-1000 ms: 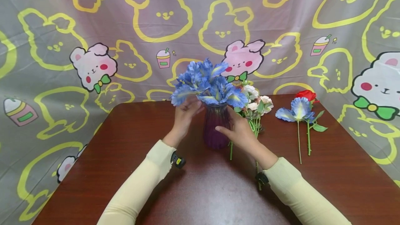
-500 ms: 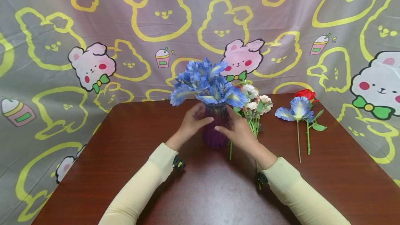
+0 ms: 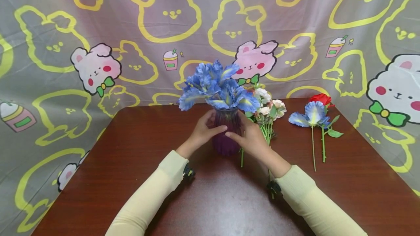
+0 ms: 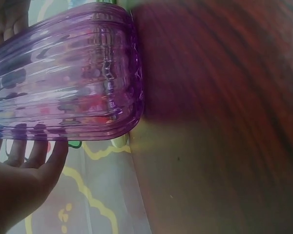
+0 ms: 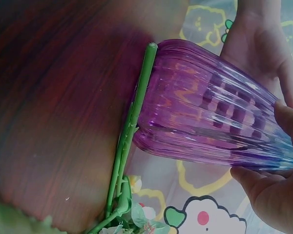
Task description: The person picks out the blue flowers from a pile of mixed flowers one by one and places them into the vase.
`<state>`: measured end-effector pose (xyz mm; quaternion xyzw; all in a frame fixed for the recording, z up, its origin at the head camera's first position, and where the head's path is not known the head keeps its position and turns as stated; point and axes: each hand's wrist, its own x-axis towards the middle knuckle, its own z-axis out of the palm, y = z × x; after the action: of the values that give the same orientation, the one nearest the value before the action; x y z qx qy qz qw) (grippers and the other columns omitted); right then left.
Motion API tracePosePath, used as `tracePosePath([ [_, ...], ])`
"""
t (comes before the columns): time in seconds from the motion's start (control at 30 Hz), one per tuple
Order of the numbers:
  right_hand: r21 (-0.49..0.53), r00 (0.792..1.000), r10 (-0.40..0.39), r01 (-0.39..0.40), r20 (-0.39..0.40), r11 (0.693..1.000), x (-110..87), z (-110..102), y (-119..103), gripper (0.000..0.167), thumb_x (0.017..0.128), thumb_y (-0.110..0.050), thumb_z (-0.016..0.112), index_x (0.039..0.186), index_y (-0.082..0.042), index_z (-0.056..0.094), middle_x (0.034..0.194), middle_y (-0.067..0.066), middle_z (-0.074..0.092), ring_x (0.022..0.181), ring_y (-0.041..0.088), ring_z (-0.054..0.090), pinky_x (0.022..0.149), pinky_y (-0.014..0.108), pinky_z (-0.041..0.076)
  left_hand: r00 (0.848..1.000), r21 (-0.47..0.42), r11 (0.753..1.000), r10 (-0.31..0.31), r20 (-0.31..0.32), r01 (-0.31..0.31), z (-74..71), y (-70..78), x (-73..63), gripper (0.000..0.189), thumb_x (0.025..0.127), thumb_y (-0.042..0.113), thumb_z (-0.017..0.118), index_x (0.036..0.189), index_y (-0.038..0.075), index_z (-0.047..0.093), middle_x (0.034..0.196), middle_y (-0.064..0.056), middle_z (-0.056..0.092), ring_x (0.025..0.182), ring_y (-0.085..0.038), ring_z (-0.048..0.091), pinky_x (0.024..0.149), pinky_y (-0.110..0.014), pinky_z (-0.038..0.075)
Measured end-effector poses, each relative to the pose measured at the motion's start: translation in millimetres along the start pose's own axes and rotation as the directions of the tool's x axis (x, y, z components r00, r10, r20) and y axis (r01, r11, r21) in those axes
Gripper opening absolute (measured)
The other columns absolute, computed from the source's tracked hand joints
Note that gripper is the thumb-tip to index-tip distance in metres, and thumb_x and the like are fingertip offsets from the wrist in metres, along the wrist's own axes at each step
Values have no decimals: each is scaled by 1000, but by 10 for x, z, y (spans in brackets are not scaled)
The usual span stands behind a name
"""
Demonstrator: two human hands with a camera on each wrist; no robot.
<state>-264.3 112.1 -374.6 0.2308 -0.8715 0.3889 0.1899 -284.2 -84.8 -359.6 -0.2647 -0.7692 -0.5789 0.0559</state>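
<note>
A ribbed purple glass vase (image 3: 225, 146) stands upright on the table, with several blue irises (image 3: 216, 86) spreading above its rim. My left hand (image 3: 204, 129) holds the vase from the left; its fingers (image 4: 36, 151) reach behind the glass and its thumb lies across the front. From the other side my right hand (image 3: 255, 138) grips the same vase, thumb forward and the other fingers partly hidden behind it. The right wrist view shows finger shapes through the vase (image 5: 185, 102). Green stems (image 5: 141, 92) lie on the table close by its base.
Right of the vase lies a bunch of pale pink and white flowers (image 3: 265, 110), its stems running under my right forearm. Farther right lie a single blue iris (image 3: 313, 115) and a red flower (image 3: 321, 99) with green leaves. A patterned cloth (image 3: 131, 21) hangs behind the brown table (image 3: 137, 137).
My left hand has come down from just under the blooms at the rim to the vase's left side and now holds it. My right hand stays on the vase.
</note>
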Motion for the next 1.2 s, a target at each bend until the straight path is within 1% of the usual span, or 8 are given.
tracePosePath([
  [0.03, 1, 1000, 1, -1, 0, 1000, 0, -1, -2, 83, 84, -26, 78, 144, 11, 35, 131, 29, 53, 94, 29, 61, 80, 46, 52, 1000, 2, 1000, -2, -1, 2, 2, 0, 0, 50, 84, 4, 70, 129, -8, 50, 108, -21, 60, 99, -33, 59, 88, -44, 49],
  [0.2, 8, 1000, 6, -6, 5, 1000, 1, -8, -10, 82, 84, -25, 78, 144, 11, 34, 134, 29, 50, 108, 33, 60, 84, 48, 52, 1000, 4, 1000, -29, -5, 29, 9, -230, 63, 53, 85, 7, 69, 133, -5, 48, 112, -21, 59, 102, -34, 57, 91, -47, 48],
  [0.27, 12, 1000, 7, -7, 7, 1000, 1, -8, -14, 82, 85, -25, 78, 144, 11, 34, 135, 30, 50, 108, 34, 60, 85, 48, 51, 999, 5, 999, -33, -7, 33, 11, -345, 94, 54, 86, 9, 70, 134, -2, 49, 114, -20, 59, 103, -33, 57, 91, -46, 48],
  [0.33, 14, 1000, 7, -7, 9, 1000, 4, -8, -17, 82, 85, -25, 78, 144, 11, 34, 135, 30, 49, 109, 34, 60, 85, 48, 51, 1000, 6, 1000, -29, -9, 29, 8, -386, 103, 53, 86, 12, 71, 133, 1, 50, 114, -17, 60, 103, -30, 58, 91, -44, 48],
  [0.5, 15, 1000, 8, -8, 22, 1000, 15, -14, -12, 82, 85, -24, 78, 144, 12, 33, 137, 30, 47, 115, 37, 57, 88, 49, 50, 1000, 15, 1000, -16, -15, 17, 2, -416, 110, 53, 84, 22, 75, 131, 8, 53, 112, -11, 61, 102, -26, 59, 89, -43, 50],
  [0.6, 3, 999, 10, -10, 35, 1000, 22, -26, -8, 82, 85, -25, 77, 144, 12, 33, 135, 31, 49, 109, 36, 60, 86, 49, 51, 1000, 42, 999, -17, -23, 18, 4, -421, 114, 55, 84, 27, 76, 131, 10, 53, 113, -10, 61, 103, -25, 59, 89, -43, 50],
  [0.73, -11, 999, 9, -8, 49, 1000, 33, -44, -11, 82, 85, -25, 78, 143, 12, 34, 130, 30, 53, 100, 33, 62, 81, 48, 52, 999, 67, 997, -21, -35, 24, 15, -428, 119, 55, 83, 24, 76, 131, 10, 53, 113, -10, 61, 103, -24, 59, 89, -42, 50],
  [1.2, -21, 995, -3, 6, 104, 1000, 84, -130, -28, 84, 82, -26, 80, 143, 12, 35, 130, 30, 53, 107, 38, 61, 84, 49, 52, 999, 66, 997, -24, -30, 26, 19, -426, 118, 55, 84, 22, 75, 133, 10, 52, 114, -10, 61, 104, -24, 59, 90, -42, 50],
])
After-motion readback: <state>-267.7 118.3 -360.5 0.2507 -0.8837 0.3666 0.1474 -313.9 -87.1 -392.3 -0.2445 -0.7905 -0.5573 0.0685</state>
